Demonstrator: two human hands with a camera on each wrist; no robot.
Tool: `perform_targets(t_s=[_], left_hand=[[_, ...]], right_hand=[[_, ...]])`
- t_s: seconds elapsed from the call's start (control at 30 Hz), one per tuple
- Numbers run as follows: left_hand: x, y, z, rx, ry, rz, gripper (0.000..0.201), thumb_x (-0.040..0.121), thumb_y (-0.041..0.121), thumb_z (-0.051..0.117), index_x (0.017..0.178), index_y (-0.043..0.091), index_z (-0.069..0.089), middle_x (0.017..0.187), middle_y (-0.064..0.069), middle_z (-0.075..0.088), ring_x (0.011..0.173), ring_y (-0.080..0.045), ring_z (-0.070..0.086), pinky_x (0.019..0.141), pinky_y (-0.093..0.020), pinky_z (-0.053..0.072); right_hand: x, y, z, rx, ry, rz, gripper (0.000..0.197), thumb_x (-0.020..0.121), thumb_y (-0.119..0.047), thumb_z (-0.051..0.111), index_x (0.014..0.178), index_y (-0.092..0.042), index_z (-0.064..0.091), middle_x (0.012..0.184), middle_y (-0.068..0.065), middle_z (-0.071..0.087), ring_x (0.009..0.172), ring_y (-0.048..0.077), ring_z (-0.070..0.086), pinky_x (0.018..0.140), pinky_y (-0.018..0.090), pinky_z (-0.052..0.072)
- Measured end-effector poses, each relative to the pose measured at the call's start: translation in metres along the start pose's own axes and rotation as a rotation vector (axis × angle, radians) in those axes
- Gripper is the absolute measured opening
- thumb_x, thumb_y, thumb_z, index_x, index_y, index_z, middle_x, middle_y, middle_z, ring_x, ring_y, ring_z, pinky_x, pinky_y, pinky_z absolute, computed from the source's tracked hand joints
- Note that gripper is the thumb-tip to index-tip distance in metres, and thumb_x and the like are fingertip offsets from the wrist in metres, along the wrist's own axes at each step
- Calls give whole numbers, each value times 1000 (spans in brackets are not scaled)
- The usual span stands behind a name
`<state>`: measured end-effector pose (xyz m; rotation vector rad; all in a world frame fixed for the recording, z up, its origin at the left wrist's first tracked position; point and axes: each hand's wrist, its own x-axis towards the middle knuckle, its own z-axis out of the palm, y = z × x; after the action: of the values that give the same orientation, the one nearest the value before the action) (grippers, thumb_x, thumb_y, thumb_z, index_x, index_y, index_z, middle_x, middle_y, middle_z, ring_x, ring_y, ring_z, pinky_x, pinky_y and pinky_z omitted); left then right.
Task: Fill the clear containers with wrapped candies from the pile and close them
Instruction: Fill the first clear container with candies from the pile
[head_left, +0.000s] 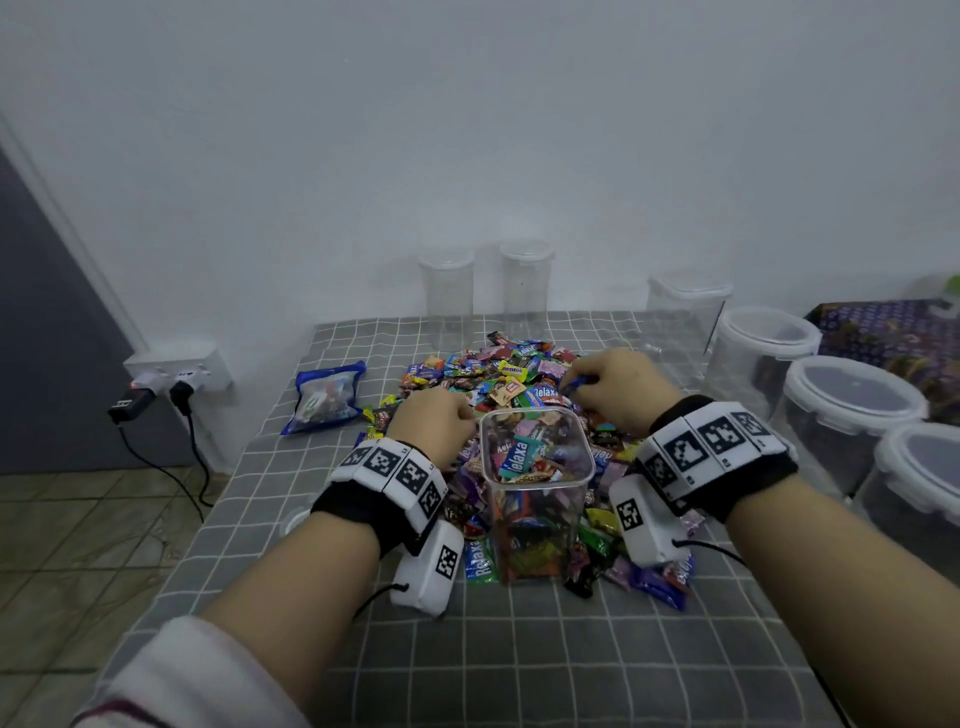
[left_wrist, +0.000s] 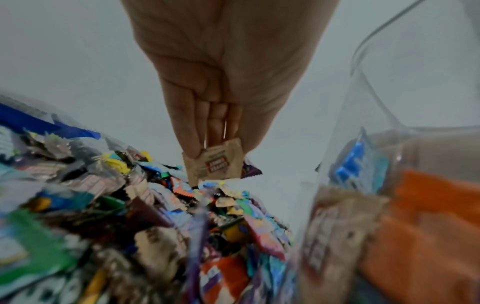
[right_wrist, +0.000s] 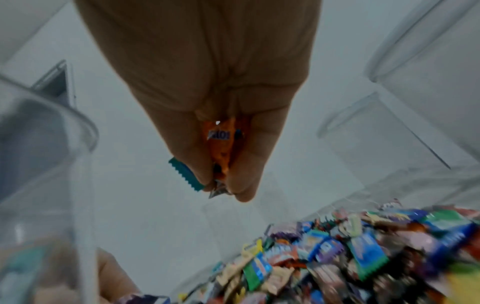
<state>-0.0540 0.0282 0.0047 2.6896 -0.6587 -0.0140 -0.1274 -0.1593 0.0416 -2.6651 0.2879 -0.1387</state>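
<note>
**Both hands pinching candies at the pile**

We see our left hand (left_wrist: 221, 86), fingers curled narrow, pinching a tan paper-like sachet (left_wrist: 214, 164) with a red label we cannot read. Our right hand (right_wrist: 207, 98) grips an orange wrapper (right_wrist: 221, 148) and a teal crimped one (right_wrist: 185, 174). Between our wrists a square clear plastic container (head_left: 537, 478) stands open, nearly full; "Relaxa" reads on a teal wrapper inside. The glossy candy pile (head_left: 498, 374) surrounds it on the grey checked bench (head_left: 519, 660); one yellow wrapper reads "mentos".
</note>
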Motion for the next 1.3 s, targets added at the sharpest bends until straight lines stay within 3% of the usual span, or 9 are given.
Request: perform_targets(t_s=[0.2,0.37,0.53,0.7,0.87,1.0,1.1,1.2,1.3], left_hand=[[-4,5,-12,-261,110,-43,18,87,18,64,102,14,73,105,-4,70,101,-21,62,90,-35,48],[-11,14,-23,-366,185,-27,17,87,17,64,101,14,73,104,-3,69,93,-19,63,85,-30,48],[-15,23,-33,-461,207,-2,19,85,16,66,103,12,72,97,-5,70,86,-15,61,79,-25,46],[-18,30,-38,-502,208,24,19,85,16,67,103,13,72,96,-2,70,90,-13,62,83,-25,46],[-20,36,-42,-572,211,54,17,84,12,67,100,11,72,86,-2,69,79,-10,61,73,-16,44],[-23,38,-45,-619,213,72,16,83,10,68,99,11,73,90,-5,71,82,-14,64,81,-25,49],[-25,38,-49,-663,208,89,15,83,9,67,97,10,73,81,0,69,74,-11,62,77,-24,50],[-29,39,-52,-690,187,109,13,83,8,68,95,12,73,77,3,67,74,-10,63,77,-25,51],[-34,41,-53,-712,134,145,12,81,8,70,90,14,72,84,-3,71,80,-13,65,83,-31,54]], right_hand=[[-22,-15,-20,150,113,-78,18,89,-11,55,99,-15,70,92,7,64,79,21,56,70,30,47],[-44,-29,-24,194,158,-211,17,89,-11,57,99,-14,71,73,-15,55,65,1,48,62,17,37],[-58,-36,-15,150,155,-346,21,88,-11,58,103,-17,71,90,-11,56,81,4,49,69,13,34],[-63,-36,-5,66,165,-430,23,87,-15,61,107,-18,71,97,-1,64,81,5,47,67,13,31],[-67,-37,-3,75,177,-436,27,87,-20,63,114,-20,67,102,-4,64,81,8,56,67,12,32],[-73,-35,-1,211,224,-367,34,88,-21,62,123,-21,61,115,-10,62,95,6,59,85,24,44],[-75,-22,8,399,261,-289,58,81,-31,71,133,-22,49,124,-10,55,112,6,51,97,28,42],[-75,-6,22,592,25,-190,105,60,-55,74,147,-26,24,140,-12,40,127,2,39,105,25,34],[-74,2,36,759,-160,-131,118,52,-55,78,148,-31,13,148,-10,32,131,4,37,110,32,35]])
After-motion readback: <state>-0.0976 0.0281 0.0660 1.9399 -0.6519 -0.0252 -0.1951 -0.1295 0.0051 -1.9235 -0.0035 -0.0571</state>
